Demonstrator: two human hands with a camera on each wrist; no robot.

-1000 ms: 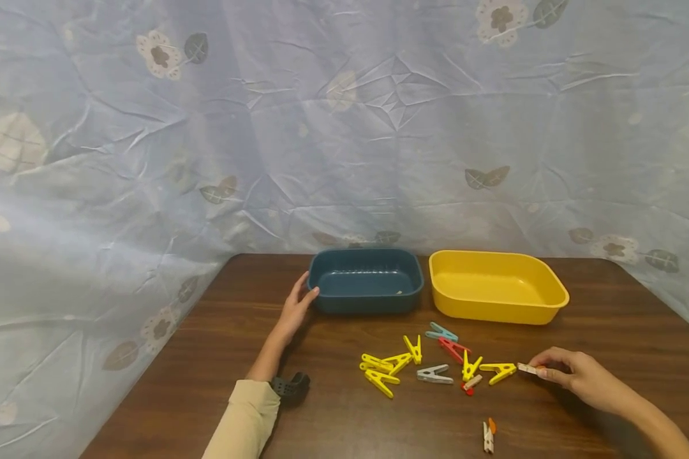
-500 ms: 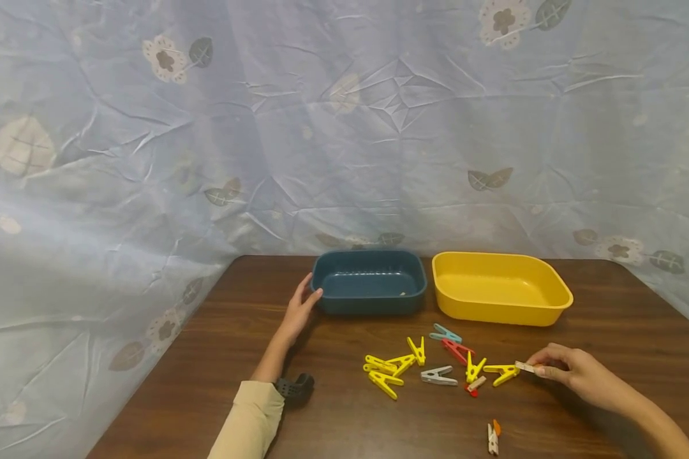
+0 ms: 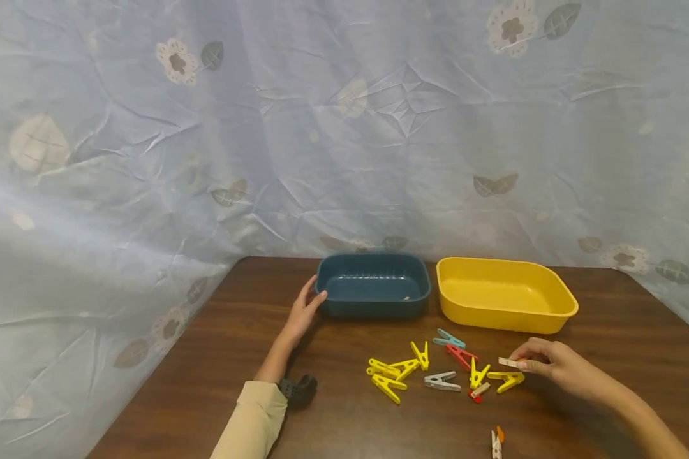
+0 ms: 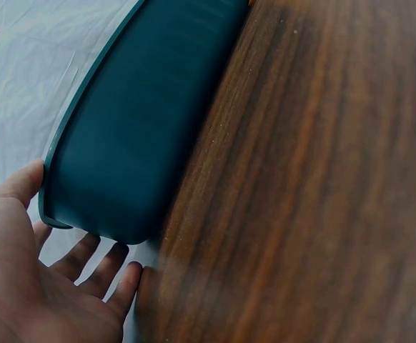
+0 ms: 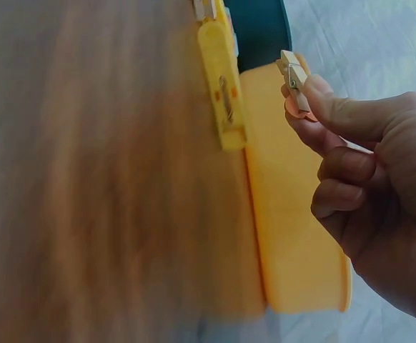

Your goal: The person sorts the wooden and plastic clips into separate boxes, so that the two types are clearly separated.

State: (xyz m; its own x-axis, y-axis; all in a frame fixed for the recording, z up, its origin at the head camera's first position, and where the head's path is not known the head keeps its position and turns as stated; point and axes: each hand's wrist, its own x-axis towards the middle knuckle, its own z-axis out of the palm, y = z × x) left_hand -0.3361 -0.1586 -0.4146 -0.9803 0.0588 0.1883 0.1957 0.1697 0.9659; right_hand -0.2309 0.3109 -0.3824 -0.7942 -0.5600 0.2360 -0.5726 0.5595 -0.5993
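My right hand (image 3: 563, 370) pinches a small wooden clothespin (image 5: 294, 75) with an orange piece on it between thumb and fingertips, just above a yellow clothespin (image 3: 506, 380). At the left end of a dark blue basin (image 3: 373, 309), my left hand (image 3: 303, 315) touches the rim with its thumb, the other fingers loosely extended by the end wall. Between the hands lie several yellow clothespins (image 3: 386, 387), a grey one (image 3: 442, 381), a red one (image 3: 461, 356), a light blue one (image 3: 449, 338) and a wooden one with red (image 3: 479, 391).
A yellow basin (image 3: 508, 319) stands right of the blue one at the back of the brown table (image 3: 344, 421). Another wooden clothespin with orange (image 3: 496, 443) lies near the front. A patterned curtain (image 3: 344, 159) hangs behind the table.
My right hand has lifted the wooden clothespin slightly up and left, clear of the yellow clothespin. My left hand stays at the blue basin. The head view has shifted a little.
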